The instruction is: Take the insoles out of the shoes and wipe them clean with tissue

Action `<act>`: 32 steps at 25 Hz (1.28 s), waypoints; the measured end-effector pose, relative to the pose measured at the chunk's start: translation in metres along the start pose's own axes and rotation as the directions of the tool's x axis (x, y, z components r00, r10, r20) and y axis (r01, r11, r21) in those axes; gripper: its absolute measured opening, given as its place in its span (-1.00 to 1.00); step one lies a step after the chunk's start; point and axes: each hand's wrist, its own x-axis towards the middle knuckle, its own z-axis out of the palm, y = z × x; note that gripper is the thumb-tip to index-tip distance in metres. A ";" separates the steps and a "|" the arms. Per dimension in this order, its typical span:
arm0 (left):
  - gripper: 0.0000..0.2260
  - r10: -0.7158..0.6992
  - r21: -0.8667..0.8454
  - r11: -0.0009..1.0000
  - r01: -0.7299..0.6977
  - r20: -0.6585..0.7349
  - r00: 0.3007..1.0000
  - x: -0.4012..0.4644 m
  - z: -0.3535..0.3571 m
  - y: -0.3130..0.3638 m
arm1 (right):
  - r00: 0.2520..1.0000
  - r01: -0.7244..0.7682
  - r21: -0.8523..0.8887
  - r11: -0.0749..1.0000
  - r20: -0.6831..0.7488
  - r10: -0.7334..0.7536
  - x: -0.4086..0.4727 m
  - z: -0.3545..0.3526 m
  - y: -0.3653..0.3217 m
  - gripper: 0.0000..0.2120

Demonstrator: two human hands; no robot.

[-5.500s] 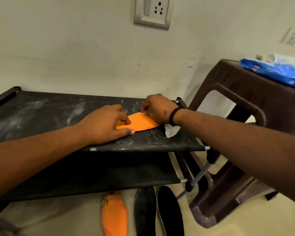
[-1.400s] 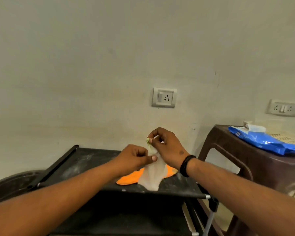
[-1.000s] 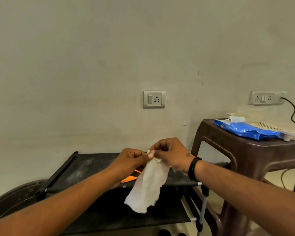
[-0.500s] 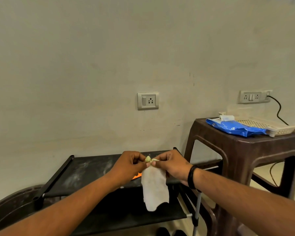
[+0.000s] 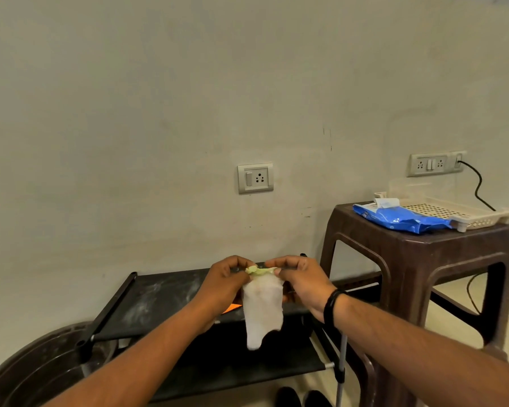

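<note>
Both hands are raised in front of the body above a black shoe rack (image 5: pixel 159 292), holding one white tissue (image 5: pixel 262 309) between them. The left hand (image 5: pixel 227 282) pinches the tissue's top edge with curled fingers, and the right hand (image 5: pixel 303 282) pinches the same edge from the other side, so the sheet hangs down limp between the two wrists. Where the fingertips meet, the upper edge of the tissue is bunched and looks yellowish-green. A black band (image 5: pixel 331 304) sits on the right wrist. Behind the left hand, a small corner of an orange insole (image 5: pixel 232 308) shows on the top shelf of the rack; most of it is hidden by the hand and forearm. The shelf fabric is streaked with pale dust. At the bottom edge, the tips of two dark shoes (image 5: pixel 303 398) stand on the floor just beside the rack's right leg. To the right stands a brown plastic stool (image 5: pixel 417 259) carrying a blue wipes pack (image 5: pixel 403 218) and, touching it, a cream perforated tray (image 5: pixel 453 211). A dark round tub (image 5: pixel 33 368) sits at the lower left. Two wall sockets (image 5: pixel 255 177) are on the wall, the right one with a black cord plugged in.
</note>
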 end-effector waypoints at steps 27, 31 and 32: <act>-0.93 0.047 0.127 0.991 -0.040 -0.056 0.997 0.017 -0.028 -0.007 | 0.965 -0.055 0.075 0.996 0.260 0.034 0.048 0.014 -0.007 -0.77; -0.87 0.054 0.116 0.992 -0.042 -0.095 0.994 0.013 -0.029 -0.004 | 0.937 -0.208 0.249 0.946 0.328 0.120 0.049 0.024 -0.012 -0.78; -0.84 0.059 0.109 0.993 -0.047 -0.111 0.992 0.013 -0.030 -0.004 | 0.935 -0.213 0.240 0.947 0.332 0.126 0.052 0.026 -0.014 -0.78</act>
